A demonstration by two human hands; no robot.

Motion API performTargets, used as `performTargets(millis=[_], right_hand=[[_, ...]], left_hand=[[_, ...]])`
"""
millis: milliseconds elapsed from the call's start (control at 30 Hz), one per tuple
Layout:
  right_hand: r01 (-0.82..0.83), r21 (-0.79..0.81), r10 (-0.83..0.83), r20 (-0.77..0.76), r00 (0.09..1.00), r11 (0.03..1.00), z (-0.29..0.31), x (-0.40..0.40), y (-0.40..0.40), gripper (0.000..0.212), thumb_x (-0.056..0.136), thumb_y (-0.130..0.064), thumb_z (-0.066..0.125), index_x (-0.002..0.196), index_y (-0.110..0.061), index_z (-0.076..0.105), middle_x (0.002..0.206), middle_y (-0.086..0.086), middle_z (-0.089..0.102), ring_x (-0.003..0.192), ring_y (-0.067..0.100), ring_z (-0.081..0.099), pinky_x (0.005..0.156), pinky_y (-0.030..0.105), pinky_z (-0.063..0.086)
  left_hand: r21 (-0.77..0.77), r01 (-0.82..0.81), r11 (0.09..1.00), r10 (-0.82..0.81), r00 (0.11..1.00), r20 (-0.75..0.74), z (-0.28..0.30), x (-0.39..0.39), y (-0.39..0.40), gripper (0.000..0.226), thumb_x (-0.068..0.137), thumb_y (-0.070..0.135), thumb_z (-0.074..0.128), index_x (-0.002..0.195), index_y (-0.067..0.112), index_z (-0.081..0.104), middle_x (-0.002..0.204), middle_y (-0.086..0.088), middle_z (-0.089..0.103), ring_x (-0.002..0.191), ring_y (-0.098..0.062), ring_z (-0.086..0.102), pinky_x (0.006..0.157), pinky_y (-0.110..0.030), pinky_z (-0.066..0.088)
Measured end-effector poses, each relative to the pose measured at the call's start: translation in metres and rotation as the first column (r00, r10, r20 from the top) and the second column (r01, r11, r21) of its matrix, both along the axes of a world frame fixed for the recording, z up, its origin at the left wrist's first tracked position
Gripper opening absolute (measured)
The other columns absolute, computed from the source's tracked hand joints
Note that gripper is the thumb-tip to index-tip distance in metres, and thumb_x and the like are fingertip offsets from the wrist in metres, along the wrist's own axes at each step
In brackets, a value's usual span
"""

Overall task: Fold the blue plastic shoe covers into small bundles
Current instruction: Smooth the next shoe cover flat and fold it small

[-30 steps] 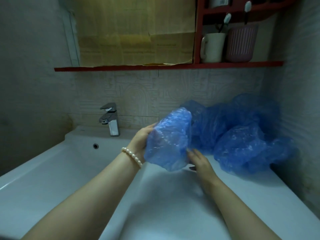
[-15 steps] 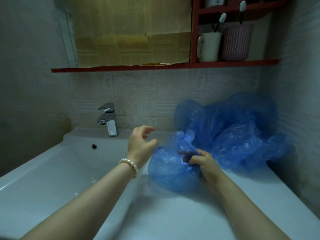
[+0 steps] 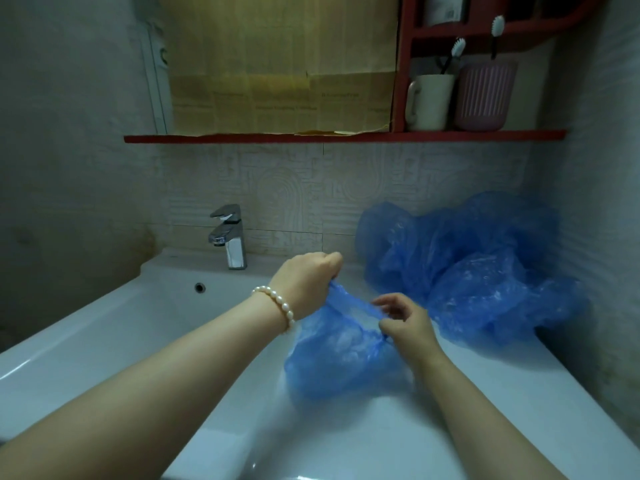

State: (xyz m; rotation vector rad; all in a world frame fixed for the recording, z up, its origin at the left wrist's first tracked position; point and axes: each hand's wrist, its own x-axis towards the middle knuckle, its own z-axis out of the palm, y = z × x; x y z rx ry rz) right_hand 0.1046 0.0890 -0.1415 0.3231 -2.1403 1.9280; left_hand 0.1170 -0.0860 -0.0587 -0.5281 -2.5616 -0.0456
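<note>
Both grips on shoe cover (image 3: 341, 355) rim, stretched left-right.

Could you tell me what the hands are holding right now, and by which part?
Both hands hold one blue shoe cover by its gathered opening rim: the left hand grips one end, the right hand pinches the other.

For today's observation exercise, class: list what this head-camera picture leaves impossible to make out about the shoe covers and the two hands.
- Head view: the left hand shows only its back, so its fingertips' grip on the shoe cover is hidden.
- How many covers form the heap of shoe covers: crumpled, overlapping plastic blends together.
- The sink drain: cut off behind the left forearm.
- Print on the paper over the mirror: too small and blurred.
</note>
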Motion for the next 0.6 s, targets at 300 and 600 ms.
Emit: performTargets(millis=[300, 600], right_hand=[[0.495, 0.192, -0.258, -0.666, 0.7, 0.847, 0.04, 0.014, -0.007, 0.034, 0.061, 0.014, 0.056, 0.048, -0.017, 0.061, 0.076, -0.005, 0.055, 0.085, 0.018, 0.047, 0.072, 0.025, 0.041], [0.359, 0.913, -0.057, -0.376, 0.925, -0.196, 0.088, 0.048, -0.05, 0.021, 0.084, -0.035, 0.048, 0.083, -0.019, 0.061, 0.095, 0.002, 0.057, 0.112, 0.027, 0.039, 0.109, 0.052, 0.009]], left_hand=[[-0.649, 0.018, 0.76, 0.063, 0.993, 0.101, -0.003, 0.031, -0.02, 0.016, 0.083, -0.005, 0.053, 0.095, 0.004, 0.06, 0.1, -0.011, 0.051, 0.066, -0.027, 0.055, 0.054, -0.029, 0.037], [-0.364, -0.332, 0.87, 0.447, 0.843, 0.299, 0.031, 0.039, -0.034, 0.013, 0.082, 0.017, 0.064, 0.079, 0.009, 0.054, 0.071, -0.002, 0.054, 0.069, -0.024, 0.059, 0.056, -0.03, 0.047]])
